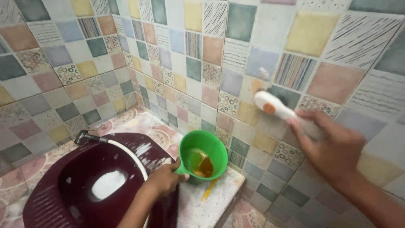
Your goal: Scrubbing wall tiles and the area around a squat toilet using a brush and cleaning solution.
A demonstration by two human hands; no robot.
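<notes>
Brush (274, 108) in raised right hand (333, 147) (fingers wrapped)

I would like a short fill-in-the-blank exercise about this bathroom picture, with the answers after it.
1. The left hand holds a green ____ by its handle.
2. The right hand presses a white ____ against the tiled wall.
3. The liquid inside the green vessel is ____ in colour.
4. A white hose lies across the ____ squat toilet.

Answers: scoop; brush; orange-brown; maroon
</notes>
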